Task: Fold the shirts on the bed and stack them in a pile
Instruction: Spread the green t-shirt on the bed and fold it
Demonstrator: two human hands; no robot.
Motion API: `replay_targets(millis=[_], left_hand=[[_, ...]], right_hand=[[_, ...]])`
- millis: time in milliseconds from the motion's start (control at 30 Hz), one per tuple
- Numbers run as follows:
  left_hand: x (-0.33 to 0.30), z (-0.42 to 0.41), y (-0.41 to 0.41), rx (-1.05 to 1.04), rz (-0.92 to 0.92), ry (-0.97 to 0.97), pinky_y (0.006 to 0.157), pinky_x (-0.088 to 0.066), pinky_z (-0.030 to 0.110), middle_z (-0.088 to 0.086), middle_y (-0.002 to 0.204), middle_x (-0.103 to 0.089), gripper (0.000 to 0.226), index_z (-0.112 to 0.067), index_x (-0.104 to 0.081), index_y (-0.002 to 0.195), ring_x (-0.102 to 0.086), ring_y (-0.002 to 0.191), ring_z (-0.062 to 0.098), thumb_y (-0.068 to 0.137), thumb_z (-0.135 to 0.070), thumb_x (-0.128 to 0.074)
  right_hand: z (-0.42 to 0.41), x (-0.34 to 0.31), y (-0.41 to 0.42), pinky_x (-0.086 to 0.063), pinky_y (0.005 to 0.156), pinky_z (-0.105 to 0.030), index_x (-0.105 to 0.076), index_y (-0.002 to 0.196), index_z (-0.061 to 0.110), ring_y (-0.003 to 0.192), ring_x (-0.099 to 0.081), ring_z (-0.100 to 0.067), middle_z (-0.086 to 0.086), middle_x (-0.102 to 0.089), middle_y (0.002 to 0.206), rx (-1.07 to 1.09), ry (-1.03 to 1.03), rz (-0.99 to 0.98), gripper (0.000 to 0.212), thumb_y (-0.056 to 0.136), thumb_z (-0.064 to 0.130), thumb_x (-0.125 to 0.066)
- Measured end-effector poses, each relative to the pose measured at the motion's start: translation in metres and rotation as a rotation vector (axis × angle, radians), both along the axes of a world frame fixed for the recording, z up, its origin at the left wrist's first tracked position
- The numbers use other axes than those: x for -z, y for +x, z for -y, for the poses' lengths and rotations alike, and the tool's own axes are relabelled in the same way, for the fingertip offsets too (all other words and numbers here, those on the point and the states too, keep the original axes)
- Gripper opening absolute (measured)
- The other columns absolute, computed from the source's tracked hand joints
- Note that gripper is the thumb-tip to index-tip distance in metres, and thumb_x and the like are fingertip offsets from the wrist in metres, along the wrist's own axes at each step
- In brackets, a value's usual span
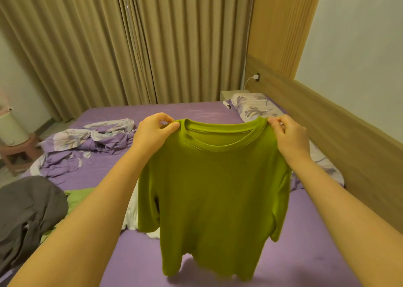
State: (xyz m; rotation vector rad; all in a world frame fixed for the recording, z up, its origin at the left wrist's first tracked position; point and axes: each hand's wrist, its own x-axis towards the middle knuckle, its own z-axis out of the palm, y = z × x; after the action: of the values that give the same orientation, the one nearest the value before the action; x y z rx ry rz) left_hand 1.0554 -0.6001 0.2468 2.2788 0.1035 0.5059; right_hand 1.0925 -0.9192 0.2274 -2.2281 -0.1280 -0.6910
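An olive-green T-shirt [213,190] hangs full length in the air above the purple bed [305,232], its hem just over the sheet. My left hand [153,131] pinches its left shoulder beside the collar. My right hand [287,134] pinches the right shoulder. Both sleeves droop at the sides. At the left lie a dark grey garment [28,210], a light green one [76,197] and a white one [132,214], partly hidden behind my left arm and the hanging shirt.
A crumpled purple-and-white blanket [87,142] lies at the far left of the bed. A floral pillow [257,106] rests against the wooden headboard [327,120] on the right. Beige curtains hang behind. A small stool with a white appliance [12,127] stands left of the bed.
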Motion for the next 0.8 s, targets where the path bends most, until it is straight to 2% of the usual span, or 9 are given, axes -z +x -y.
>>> replay_targets(millis=[167,300,433,500,567,700,800], left_hand=[[0.046,0.005,0.016,0.024,-0.135,-0.014,0.070,-0.048,0.037,0.007,0.084,-0.066,0.017,-0.020,-0.065,0.091,-0.060,0.080,0.024,0.086,-0.037,-0.065],[0.110,0.010,0.038,0.013,-0.288,-0.034,0.063,-0.043,0.033,0.004,0.076,-0.061,0.016,-0.018,-0.065,0.089,-0.057,0.073,0.022,0.086,-0.034,-0.065],[0.175,0.016,0.055,-0.021,-0.432,-0.096,0.063,-0.042,0.031,0.003,0.079,-0.062,0.013,-0.018,-0.063,0.087,-0.055,0.074,0.019,0.087,-0.031,-0.065],[0.206,0.020,0.066,-0.056,-0.497,-0.115,0.068,-0.045,0.034,0.001,0.082,-0.060,0.011,-0.020,-0.062,0.088,-0.056,0.077,0.019,0.088,-0.031,-0.064],[0.234,0.023,0.078,-0.091,-0.548,-0.124,0.067,-0.045,0.034,0.001,0.085,-0.060,0.011,-0.020,-0.061,0.090,-0.055,0.079,0.020,0.090,-0.030,-0.061],[0.278,0.026,0.106,-0.182,-0.587,-0.127,0.058,-0.039,0.023,0.000,0.089,-0.058,0.012,-0.017,-0.061,0.096,-0.052,0.077,0.016,0.092,-0.028,-0.058],[0.304,0.026,0.126,-0.245,-0.599,-0.150,0.056,-0.037,0.023,0.000,0.093,-0.058,0.016,-0.014,-0.061,0.102,-0.052,0.082,0.016,0.093,-0.027,-0.057]], right_hand=[[-0.005,0.039,0.016,-0.040,0.062,-0.040,-0.062,0.086,0.013,0.071,-0.054,-0.026,-0.006,-0.061,0.074,-0.069,-0.020,-0.108,0.026,0.095,0.035,-0.051],[-0.006,0.103,0.040,-0.037,0.061,-0.038,-0.060,0.082,0.019,0.070,-0.053,-0.023,0.001,-0.057,0.069,-0.114,-0.011,-0.282,0.021,0.093,0.035,-0.053],[-0.005,0.170,0.062,-0.040,0.065,-0.038,-0.064,0.085,0.014,0.073,-0.055,-0.024,-0.002,-0.059,0.072,-0.158,-0.029,-0.460,0.022,0.092,0.034,-0.056],[-0.005,0.201,0.078,-0.040,0.066,-0.039,-0.062,0.082,0.015,0.072,-0.057,-0.026,-0.003,-0.059,0.070,-0.181,-0.030,-0.530,0.021,0.092,0.032,-0.056],[-0.004,0.228,0.094,-0.038,0.064,-0.037,-0.060,0.080,0.017,0.069,-0.055,-0.025,-0.002,-0.057,0.068,-0.203,-0.024,-0.592,0.018,0.092,0.030,-0.057],[-0.006,0.273,0.132,-0.030,0.060,-0.027,-0.062,0.089,0.009,0.070,-0.051,-0.020,0.004,-0.052,0.066,-0.262,-0.032,-0.686,0.011,0.092,0.019,-0.057],[-0.013,0.302,0.159,-0.028,0.060,-0.024,-0.063,0.098,0.007,0.074,-0.050,-0.019,0.006,-0.051,0.068,-0.286,-0.055,-0.725,0.011,0.091,0.011,-0.055]])
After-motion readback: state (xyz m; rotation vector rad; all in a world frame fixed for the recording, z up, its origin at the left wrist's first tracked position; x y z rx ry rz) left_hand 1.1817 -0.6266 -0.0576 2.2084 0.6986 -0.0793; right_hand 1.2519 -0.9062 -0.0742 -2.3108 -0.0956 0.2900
